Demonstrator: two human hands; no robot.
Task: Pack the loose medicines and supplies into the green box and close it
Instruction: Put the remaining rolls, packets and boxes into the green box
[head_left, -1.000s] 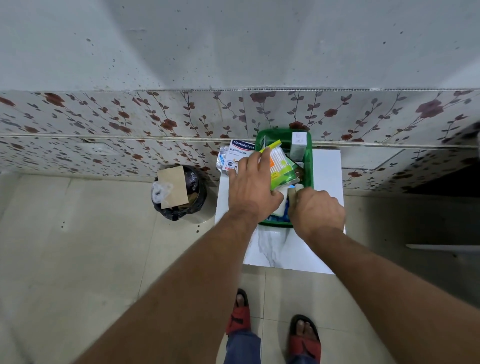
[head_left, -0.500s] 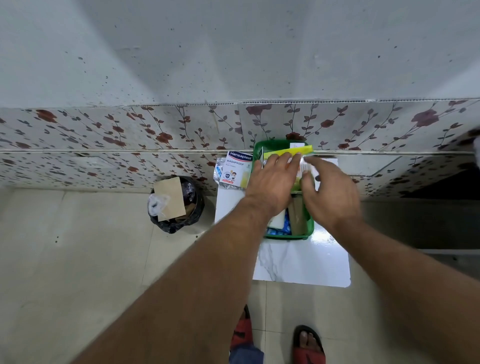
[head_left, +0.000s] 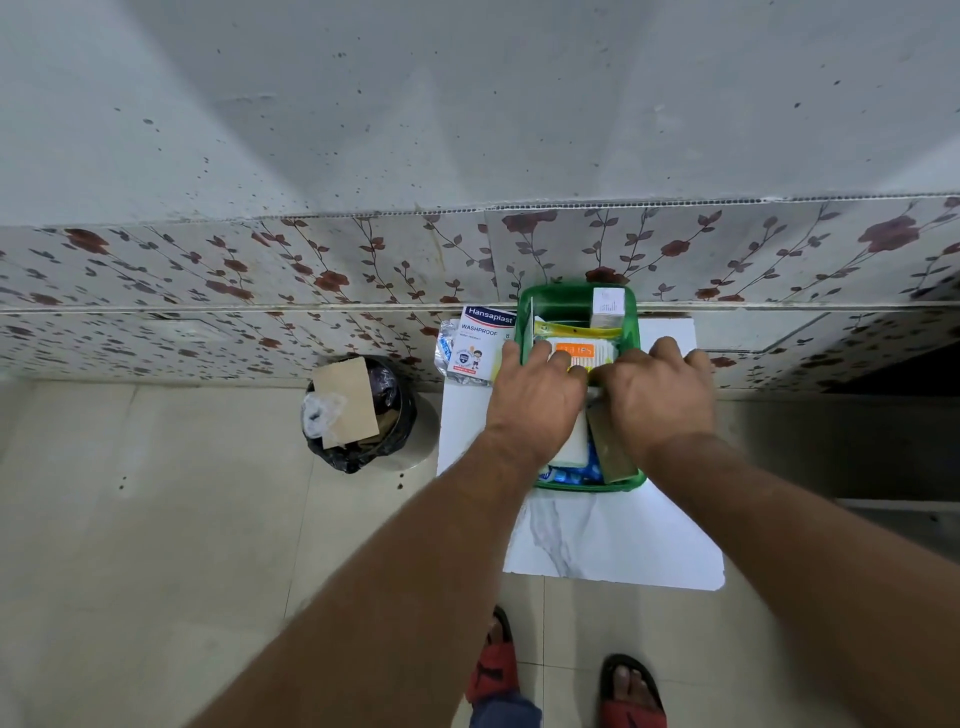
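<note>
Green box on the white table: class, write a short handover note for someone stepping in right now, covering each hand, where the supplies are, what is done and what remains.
Left hand: inside the green box, pressing on the orange-labelled packet.
Right hand: beside it, on the same packet; grip unclear.
Done: several packs lie in the box, with a small white carton standing at its far end.
Left: the Hansaplast pack and the foil strips beside it are outside, left of the box on the white table. Pack them, then close it; no lid in view.
</note>
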